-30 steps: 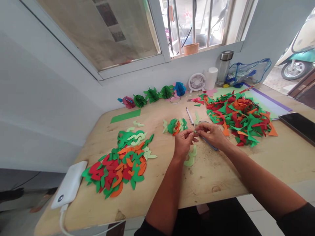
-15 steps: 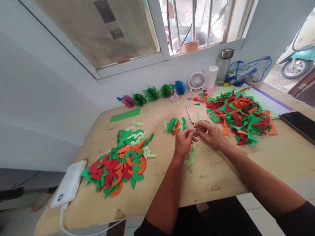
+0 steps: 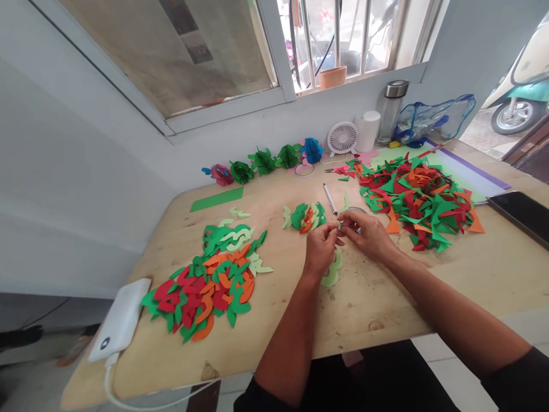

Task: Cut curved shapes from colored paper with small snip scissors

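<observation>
- Right of the frame's centre, over the wooden tabletop (image 3: 274,320): a small pale piece (image 3: 339,225), mostly hidden by fingers.
- At the left hand (image 3: 321,246), a narrow grip, thumb and fingertips pinching the small pale piece from the left.
- At the right hand (image 3: 371,234), also a narrow grip, pinching the same piece, fingertips close against those opposite.
- Partly covered by the right hand, a dark-rimmed round object (image 3: 357,210), too hidden to identify.
- Just below the hands, partly behind the left one, a pale green cutout (image 3: 332,273).
- Just above the hands, a white pen (image 3: 330,198), slanting.
- Near the centre, left of the hands, a cluster of folded green and orange shapes (image 3: 305,217).
- At lower left, a heap of curved red, orange and green cutouts (image 3: 210,292).
- At right, a larger pile of pointed scraps (image 3: 420,200), near a black phone (image 3: 521,212).
- Along the wall, upper centre, a row of paper ornaments (image 3: 263,161) left of a small white fan (image 3: 342,138).
</observation>
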The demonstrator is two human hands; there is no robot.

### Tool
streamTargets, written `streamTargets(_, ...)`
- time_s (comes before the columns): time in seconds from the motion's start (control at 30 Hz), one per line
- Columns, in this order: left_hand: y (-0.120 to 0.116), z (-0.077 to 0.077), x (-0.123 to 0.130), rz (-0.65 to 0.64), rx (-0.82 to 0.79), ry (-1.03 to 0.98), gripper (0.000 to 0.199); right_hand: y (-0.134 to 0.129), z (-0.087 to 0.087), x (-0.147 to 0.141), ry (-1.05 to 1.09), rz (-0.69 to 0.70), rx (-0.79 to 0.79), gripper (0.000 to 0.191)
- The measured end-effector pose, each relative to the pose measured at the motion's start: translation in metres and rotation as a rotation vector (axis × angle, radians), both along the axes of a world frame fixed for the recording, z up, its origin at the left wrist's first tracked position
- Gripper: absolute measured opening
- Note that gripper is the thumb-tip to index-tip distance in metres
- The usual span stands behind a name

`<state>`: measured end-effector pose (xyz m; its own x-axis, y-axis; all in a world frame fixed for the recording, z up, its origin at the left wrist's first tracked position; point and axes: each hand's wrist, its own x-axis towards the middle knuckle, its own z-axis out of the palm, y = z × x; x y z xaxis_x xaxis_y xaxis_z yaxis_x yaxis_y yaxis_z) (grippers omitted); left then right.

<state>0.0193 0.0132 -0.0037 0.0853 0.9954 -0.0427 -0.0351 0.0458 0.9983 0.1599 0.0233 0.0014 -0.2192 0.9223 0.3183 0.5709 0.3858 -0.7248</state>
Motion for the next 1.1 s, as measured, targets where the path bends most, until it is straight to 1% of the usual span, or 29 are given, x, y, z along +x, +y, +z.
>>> streamTargets(0.2, 0.0004, -0.0020, -0.0005, 0.001, -0.001, 0.000, 0.016, 0.0009, -0.0012, 0.0006, 0.004, -0.002, -0.002, 0.019)
streamTargets(0.43, 0.0023, -0.0066, -0.0010, -0.025, -0.004, 0.004, 0.016, -0.0010, 0.0030, -0.0005, -0.025, -0.019, 0.015, 0.016)
streamTargets(0.7, 0.0017, -0.0017, -0.0003, -0.012, -0.027, -0.004, 0.016, -0.0007, 0.0020, -0.0009, -0.025, -0.026, 0.035, 0.016)
streamTargets(1.1, 0.0000, -0.0008, 0.0004, -0.010, -0.020, -0.004, 0.014, -0.0024, 0.0036, -0.0020, -0.048, -0.056, 0.034, 0.016)
